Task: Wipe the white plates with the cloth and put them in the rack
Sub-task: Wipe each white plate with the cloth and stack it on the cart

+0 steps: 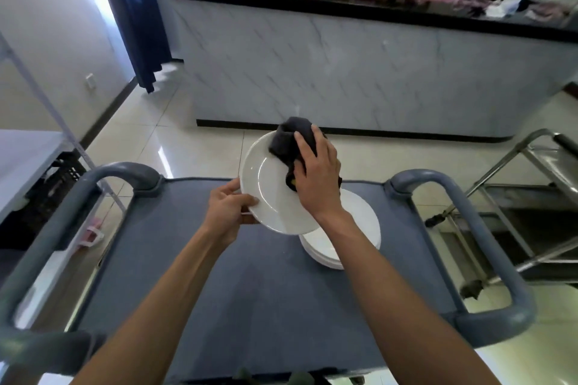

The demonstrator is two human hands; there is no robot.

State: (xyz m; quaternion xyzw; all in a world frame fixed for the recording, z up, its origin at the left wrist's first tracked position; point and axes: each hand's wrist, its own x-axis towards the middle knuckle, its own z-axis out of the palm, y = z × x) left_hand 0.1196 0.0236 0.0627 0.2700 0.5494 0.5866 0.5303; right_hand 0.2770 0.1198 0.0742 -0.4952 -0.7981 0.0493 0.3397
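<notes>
Plate (pixel 269 191), round, glossy white, shallow rim, held tilted above the grey cart top (pixel 250 291). Left hand (pixel 226 208) pinches its rim at 9 o'clock, fingers clamped on the edge. Right hand (pixel 317 173) presses a bunched dark cloth (pixel 289 142), soft and matte, against the plate's 1 o'clock area, fingers curled over it. Stack of matching plates (pixel 359 228) sits on the cart at 4 o'clock of the held plate.

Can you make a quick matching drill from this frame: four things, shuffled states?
Things:
1. left hand
2. right hand
3. dark cloth
4. plate stack

States:
A. rests on the grey cart top
B. pressed onto the held plate
C. grips the held plate's rim
D. holds the cloth

Pairs: 1-C, 2-D, 3-B, 4-A
</notes>
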